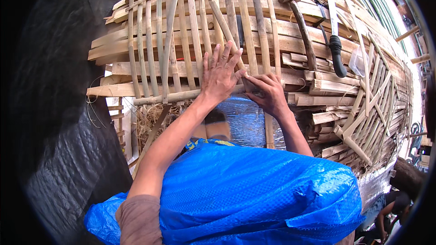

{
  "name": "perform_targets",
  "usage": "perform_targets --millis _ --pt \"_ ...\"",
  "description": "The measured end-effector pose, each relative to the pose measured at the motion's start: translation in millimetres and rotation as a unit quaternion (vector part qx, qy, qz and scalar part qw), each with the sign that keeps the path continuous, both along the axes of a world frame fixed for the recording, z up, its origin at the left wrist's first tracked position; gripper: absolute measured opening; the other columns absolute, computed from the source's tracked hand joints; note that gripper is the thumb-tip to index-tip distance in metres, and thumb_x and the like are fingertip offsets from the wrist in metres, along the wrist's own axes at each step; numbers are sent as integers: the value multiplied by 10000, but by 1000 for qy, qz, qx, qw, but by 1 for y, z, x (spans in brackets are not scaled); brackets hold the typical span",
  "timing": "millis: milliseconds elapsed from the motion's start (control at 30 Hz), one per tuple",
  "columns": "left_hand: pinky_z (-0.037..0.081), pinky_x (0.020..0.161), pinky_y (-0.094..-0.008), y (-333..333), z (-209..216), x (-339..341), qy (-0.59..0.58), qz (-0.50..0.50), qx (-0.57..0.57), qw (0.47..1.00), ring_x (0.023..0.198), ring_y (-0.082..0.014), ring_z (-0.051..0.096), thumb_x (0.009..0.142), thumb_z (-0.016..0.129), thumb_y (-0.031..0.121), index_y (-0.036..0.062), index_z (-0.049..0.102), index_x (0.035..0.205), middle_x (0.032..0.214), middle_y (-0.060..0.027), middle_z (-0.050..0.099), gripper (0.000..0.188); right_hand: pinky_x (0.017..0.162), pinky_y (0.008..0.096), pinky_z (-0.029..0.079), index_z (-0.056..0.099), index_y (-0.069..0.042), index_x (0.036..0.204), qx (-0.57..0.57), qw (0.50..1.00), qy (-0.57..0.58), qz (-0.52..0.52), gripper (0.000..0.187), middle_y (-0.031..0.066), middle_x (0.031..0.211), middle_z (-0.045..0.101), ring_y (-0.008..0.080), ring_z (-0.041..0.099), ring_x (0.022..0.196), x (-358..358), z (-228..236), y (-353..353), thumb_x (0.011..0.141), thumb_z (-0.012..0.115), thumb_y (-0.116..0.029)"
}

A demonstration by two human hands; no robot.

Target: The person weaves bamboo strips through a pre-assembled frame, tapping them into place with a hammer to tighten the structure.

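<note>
Left hand (221, 73) pressed flat, fingers spread wide, on the woven bamboo mat (190, 41); right hand (268, 93) just beside it, fingers curled tight around the lower end of one upright bamboo strip (254, 22) at the mat's near edge; hammer (302, 27) and black-handled knife (335, 41) lying on stacked slats to the right; blue tarp (254, 190) covering the lap below

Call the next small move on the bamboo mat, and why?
Probably slide the slat pinched in the right hand further up between the strips. The left hand lies flat on the woven bamboo mat, pinning it, and the slat's lower end sits at the mat's near edge. Hammer and knife lie untouched.
</note>
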State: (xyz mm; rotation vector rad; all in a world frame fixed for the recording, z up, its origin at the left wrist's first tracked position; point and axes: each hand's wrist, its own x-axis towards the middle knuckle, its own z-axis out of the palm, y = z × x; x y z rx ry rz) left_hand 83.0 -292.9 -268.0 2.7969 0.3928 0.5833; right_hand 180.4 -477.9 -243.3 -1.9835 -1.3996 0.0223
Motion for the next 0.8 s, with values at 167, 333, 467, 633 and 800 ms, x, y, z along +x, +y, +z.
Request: perform_targets --millis 167,333,467,633,800 --pt "69 1199 -580 0 -2 0 -5 -6 1 1000 1516 -329 135 977 468 570 310 367 1521 1656 -32 166 612 927 411 475 668 -155 1266 14 1000 15 7 575 68 1140 666 280 599 1023 2 -1 -3 713 827 -146" --pt "64 1199 -581 3 -1 0 4 -6 -1 1000 1516 -328 132 974 464 582 318 360 1524 1659 -23 155 619 911 400 477 676 -140 1249 10 1000 15 7 543 66 1134 669 280 601 1026 2 1 -3 725 818 -145" --pt "60 1200 -578 2 -1 0 13 -3 9 1000 1514 -329 137 971 462 590 323 350 1532 1659 -27 152 631 901 402 479 689 -125 1221 12 1000 9 7 508 68 1124 672 281 608 1006 2 0 -3 730 816 -145" --pt "64 1197 -581 1 -2 -2 3 -7 22 1000 1513 -336 137 971 463 589 328 338 1538 1661 -39 145 637 893 393 485 700 -103 1184 31 1000 2 6 482 68 1126 691 271 626 1007 1 -4 -4 718 821 -132" --pt "64 1194 -588 1 -1 -3 3 -11 23 1000 1513 -339 136 970 454 598 338 315 1546 1662 -39 145 647 895 386 489 707 -98 1158 43 999 -5 6 455 62 1130 704 254 640 1014 0 -7 -5 719 821 -132"
